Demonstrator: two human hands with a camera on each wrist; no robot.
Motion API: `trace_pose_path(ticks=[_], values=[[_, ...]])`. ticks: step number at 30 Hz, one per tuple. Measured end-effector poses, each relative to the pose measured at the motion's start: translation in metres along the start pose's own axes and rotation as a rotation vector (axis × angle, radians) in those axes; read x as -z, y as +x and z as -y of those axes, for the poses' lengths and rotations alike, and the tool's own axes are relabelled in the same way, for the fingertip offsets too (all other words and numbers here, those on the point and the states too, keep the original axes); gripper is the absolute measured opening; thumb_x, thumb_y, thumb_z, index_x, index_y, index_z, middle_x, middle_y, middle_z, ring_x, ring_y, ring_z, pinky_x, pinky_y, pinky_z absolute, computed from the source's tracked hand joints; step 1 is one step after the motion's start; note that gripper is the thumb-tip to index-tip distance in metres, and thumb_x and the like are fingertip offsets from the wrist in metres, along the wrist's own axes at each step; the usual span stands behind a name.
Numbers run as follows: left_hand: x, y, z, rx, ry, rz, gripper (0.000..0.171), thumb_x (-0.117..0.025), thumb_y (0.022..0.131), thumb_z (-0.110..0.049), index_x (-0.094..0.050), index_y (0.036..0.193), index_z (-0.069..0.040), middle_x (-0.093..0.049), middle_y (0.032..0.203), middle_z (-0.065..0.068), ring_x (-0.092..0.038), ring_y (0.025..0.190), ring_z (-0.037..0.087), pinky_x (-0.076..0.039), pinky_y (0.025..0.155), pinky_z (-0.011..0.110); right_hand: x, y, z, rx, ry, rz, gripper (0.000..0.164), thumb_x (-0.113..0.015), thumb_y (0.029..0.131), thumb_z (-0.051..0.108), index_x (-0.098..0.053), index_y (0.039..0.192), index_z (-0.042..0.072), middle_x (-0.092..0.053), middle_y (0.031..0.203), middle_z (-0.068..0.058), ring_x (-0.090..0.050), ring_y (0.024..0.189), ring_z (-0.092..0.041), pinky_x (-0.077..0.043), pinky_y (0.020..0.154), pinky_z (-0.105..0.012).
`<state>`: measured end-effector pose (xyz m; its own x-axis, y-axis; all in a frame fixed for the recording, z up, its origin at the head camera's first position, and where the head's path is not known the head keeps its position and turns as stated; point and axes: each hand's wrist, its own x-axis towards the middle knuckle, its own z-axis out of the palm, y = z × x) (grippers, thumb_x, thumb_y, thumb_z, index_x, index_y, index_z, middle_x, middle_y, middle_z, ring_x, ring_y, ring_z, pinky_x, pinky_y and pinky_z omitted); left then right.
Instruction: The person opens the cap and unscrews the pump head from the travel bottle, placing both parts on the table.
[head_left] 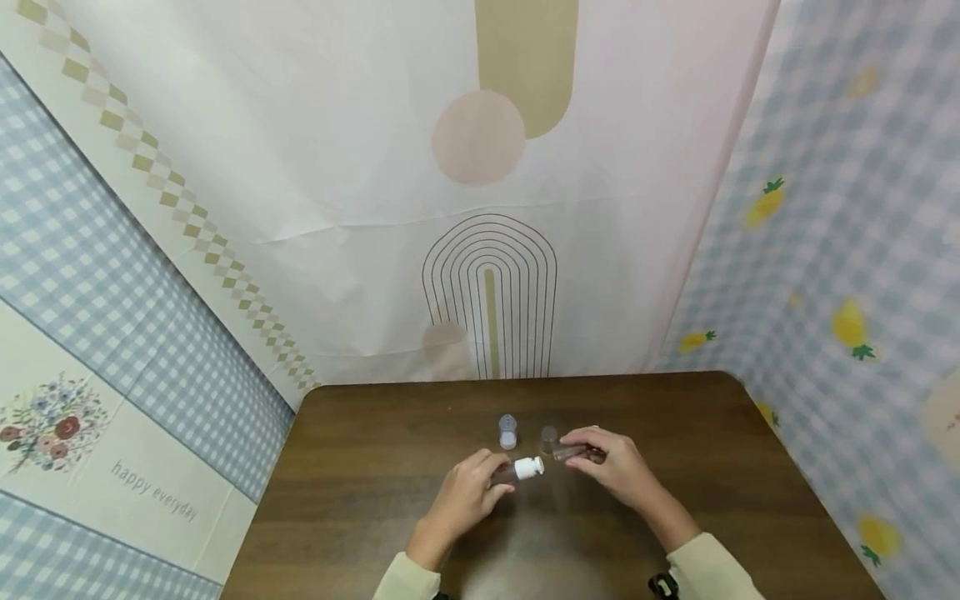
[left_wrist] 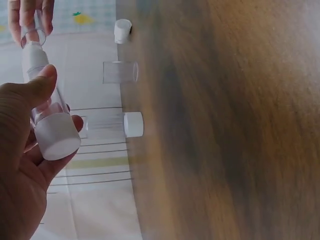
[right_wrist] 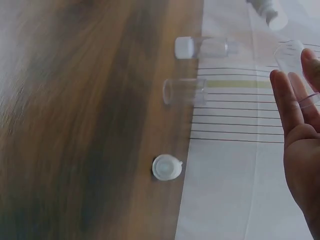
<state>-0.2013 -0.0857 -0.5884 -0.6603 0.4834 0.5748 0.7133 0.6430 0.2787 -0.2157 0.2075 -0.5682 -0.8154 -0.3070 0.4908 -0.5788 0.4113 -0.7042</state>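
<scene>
My left hand [head_left: 468, 492] grips a slim clear bottle [left_wrist: 61, 97] with a white base and a white top [head_left: 528, 467]. The bottle is tilted, its white top pointing toward the right hand. With thumb and fingers, my right hand [head_left: 615, 467] pinches a clear plastic tube-shaped cover [right_wrist: 290, 57]. Its open end faces the bottle's white top, with a small gap between them in the head view. Just beyond the hands, a second clear bottle [head_left: 507, 432] stands upright on its white base [left_wrist: 133, 124]. Next to it stands another clear cover [right_wrist: 185, 92].
A small white cap [right_wrist: 166, 167] lies on the brown wooden table [head_left: 360, 467], mostly hidden behind the right hand in the head view. Behind the table hangs a pale patterned cloth [head_left: 360, 283]. Checked cloths hang at both sides.
</scene>
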Motion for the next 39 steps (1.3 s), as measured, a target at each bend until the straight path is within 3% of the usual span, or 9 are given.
trace_pose_path(ticks=[4, 8, 12, 20, 25, 30, 34, 39], values=[[0.001, 0.000, -0.003, 0.013, -0.012, -0.040, 0.043, -0.093, 0.073, -0.021, -0.072, 0.108, -0.010, -0.069, 0.093, 0.000, -0.065, 0.076, 0.011, -0.056, 0.067, 0.030, -0.002, -0.005, -0.002, 0.031, -0.034, -0.005, 0.036, -0.087, 0.075, -0.002, -0.077, 0.107, 0.011, -0.073, 0.110, -0.005, -0.071, 0.088, -0.013, -0.055, 0.072, -0.013], [0.005, 0.004, 0.001, 0.018, -0.030, -0.090, 0.044, -0.094, 0.072, -0.018, -0.071, 0.109, -0.008, -0.069, 0.094, 0.001, -0.067, 0.078, 0.014, -0.057, 0.068, 0.031, 0.001, -0.006, -0.001, 0.010, -0.109, -0.005, 0.033, -0.083, 0.081, -0.003, -0.076, 0.110, 0.012, -0.067, 0.115, -0.003, -0.067, 0.093, -0.006, -0.056, 0.074, -0.016], [0.004, 0.006, 0.004, 0.023, -0.066, -0.123, 0.043, -0.093, 0.073, -0.018, -0.070, 0.109, -0.007, -0.069, 0.095, 0.003, -0.068, 0.076, 0.017, -0.057, 0.068, 0.029, 0.000, -0.007, -0.001, -0.013, -0.175, -0.017, 0.031, -0.080, 0.084, -0.004, -0.075, 0.112, 0.010, -0.067, 0.113, -0.002, -0.063, 0.088, -0.004, -0.055, 0.070, -0.020], [0.000, 0.009, 0.004, 0.058, -0.089, -0.157, 0.042, -0.091, 0.075, -0.017, -0.071, 0.109, -0.006, -0.070, 0.095, 0.002, -0.068, 0.080, 0.013, -0.058, 0.072, 0.027, -0.013, -0.007, -0.005, -0.099, -0.154, 0.017, 0.042, -0.084, 0.079, -0.006, -0.065, 0.115, 0.004, -0.070, 0.103, -0.008, -0.074, 0.090, -0.022, -0.061, 0.076, -0.025], [0.002, 0.013, 0.004, 0.079, -0.091, -0.165, 0.041, -0.092, 0.075, -0.017, -0.071, 0.109, -0.006, -0.070, 0.095, 0.001, -0.068, 0.082, 0.011, -0.057, 0.072, 0.027, -0.020, -0.004, -0.011, -0.005, -0.200, 0.006, 0.045, -0.087, 0.072, -0.009, -0.069, 0.111, 0.003, -0.069, 0.105, -0.011, -0.073, 0.088, -0.023, -0.062, 0.074, -0.027], [0.001, 0.015, 0.004, 0.082, -0.099, -0.174, 0.040, -0.092, 0.075, -0.016, -0.072, 0.108, -0.006, -0.071, 0.095, 0.001, -0.069, 0.082, 0.014, -0.057, 0.072, 0.028, -0.029, -0.003, -0.017, 0.091, -0.281, -0.034, 0.046, -0.091, 0.069, -0.007, -0.073, 0.110, 0.005, -0.065, 0.108, -0.005, -0.069, 0.087, -0.019, -0.060, 0.072, -0.024], [0.001, 0.018, 0.005, 0.091, -0.110, -0.178, 0.039, -0.091, 0.077, -0.015, -0.071, 0.109, -0.006, -0.070, 0.096, 0.003, -0.070, 0.081, 0.017, -0.058, 0.071, 0.030, -0.034, 0.000, -0.021, 0.109, -0.332, -0.060, 0.050, -0.092, 0.068, -0.005, -0.072, 0.113, 0.004, -0.064, 0.106, -0.005, -0.065, 0.087, -0.017, -0.058, 0.071, -0.025], [0.001, 0.022, 0.005, 0.102, -0.113, -0.182, 0.039, -0.091, 0.077, -0.015, -0.071, 0.109, -0.006, -0.070, 0.096, 0.003, -0.070, 0.082, 0.017, -0.058, 0.072, 0.031, -0.040, 0.000, -0.025, 0.067, -0.343, -0.059, 0.051, -0.093, 0.068, -0.003, -0.067, 0.111, 0.004, -0.065, 0.104, -0.006, -0.066, 0.089, -0.018, -0.059, 0.073, -0.029]])
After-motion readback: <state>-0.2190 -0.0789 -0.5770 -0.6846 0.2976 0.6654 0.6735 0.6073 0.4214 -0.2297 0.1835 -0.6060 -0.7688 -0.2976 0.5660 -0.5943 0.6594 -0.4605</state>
